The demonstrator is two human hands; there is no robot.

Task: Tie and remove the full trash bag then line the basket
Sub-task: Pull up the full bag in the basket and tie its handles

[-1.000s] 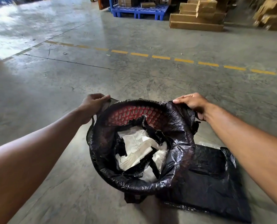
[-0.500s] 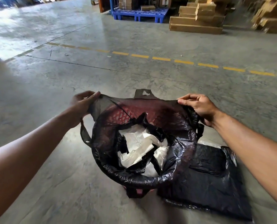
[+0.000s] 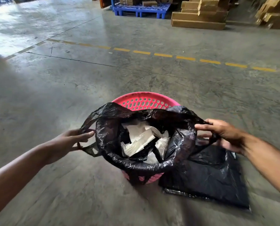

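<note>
- the step in hand looks like freeing the full black trash bag from the pink basket and gathering its top to tie.
- left hand is closed on the bag's left handle loop; right hand is pinching the right one — both holding plastic, pulled apart.
- to do it well: peel the near edge off the rim too, then bring both handles together over the middle and knot them before lifting.
- the bag sits in the basket on the concrete floor, far rim bare, near rim covered.
- thin, glossy, crinkled film; crumpled white paper fills it.
- a flat spare black bag lies just right of the basket — likely the new liner.
</note>
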